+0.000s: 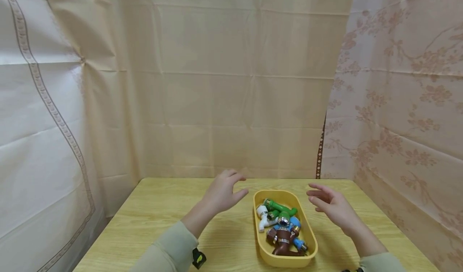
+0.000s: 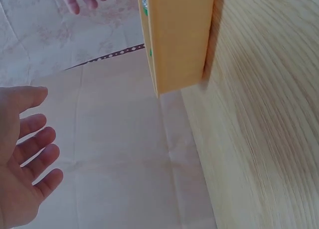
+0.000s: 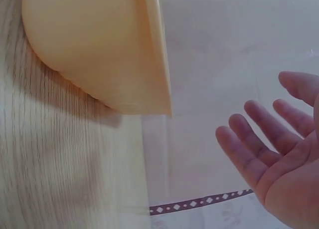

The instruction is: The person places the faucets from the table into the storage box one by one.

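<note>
A yellow plastic tub (image 1: 266,257) stands on the table with several small taps heaped in it. Among them are a green tap (image 1: 283,207), a white tap (image 1: 265,219), a brown tap (image 1: 283,240) and a blue tap (image 1: 299,244), partly covering one another. To the tub's left my left hand (image 1: 223,191) hovers above the table, fingers loosely bent and holding nothing. My right hand (image 1: 334,207) is raised on the tub's right side, also with nothing in it. Both wrist views show relaxed, spread fingers apart from the tub wall (image 2: 180,39).
The wooden table (image 1: 166,207) reaches back to a beige curtain (image 1: 231,103). A white cloth (image 1: 43,143) hangs at the left and a flowered cloth (image 1: 408,115) at the right. A dark wrist strap (image 1: 198,258) sits by my left sleeve.
</note>
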A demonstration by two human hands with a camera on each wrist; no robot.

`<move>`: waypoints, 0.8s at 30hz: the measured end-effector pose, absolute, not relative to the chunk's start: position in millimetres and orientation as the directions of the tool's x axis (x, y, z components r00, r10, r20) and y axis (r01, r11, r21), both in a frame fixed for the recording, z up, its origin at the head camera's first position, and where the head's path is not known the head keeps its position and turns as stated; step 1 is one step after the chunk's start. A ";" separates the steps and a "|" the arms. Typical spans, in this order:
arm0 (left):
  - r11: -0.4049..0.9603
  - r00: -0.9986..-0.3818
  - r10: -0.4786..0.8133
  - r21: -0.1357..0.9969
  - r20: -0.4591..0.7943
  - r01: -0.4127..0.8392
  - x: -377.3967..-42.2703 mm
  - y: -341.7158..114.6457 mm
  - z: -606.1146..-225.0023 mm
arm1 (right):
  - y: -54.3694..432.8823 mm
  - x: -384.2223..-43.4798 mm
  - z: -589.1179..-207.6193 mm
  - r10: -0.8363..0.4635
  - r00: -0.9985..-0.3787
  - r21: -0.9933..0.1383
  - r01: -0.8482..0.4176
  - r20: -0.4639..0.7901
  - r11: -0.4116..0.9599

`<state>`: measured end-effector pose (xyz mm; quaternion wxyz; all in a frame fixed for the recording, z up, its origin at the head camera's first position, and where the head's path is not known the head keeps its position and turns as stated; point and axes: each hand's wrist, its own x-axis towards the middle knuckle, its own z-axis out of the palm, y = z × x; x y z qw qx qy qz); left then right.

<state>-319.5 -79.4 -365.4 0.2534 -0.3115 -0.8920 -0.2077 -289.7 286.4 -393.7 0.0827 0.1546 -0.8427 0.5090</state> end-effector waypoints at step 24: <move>0.738 -0.697 0.502 0.166 0.512 0.654 -312.8 -131.3 -396.3 | 279.6 -279.6 -413.5 -0.394 -0.809 -0.398 -0.566 0.435 0.722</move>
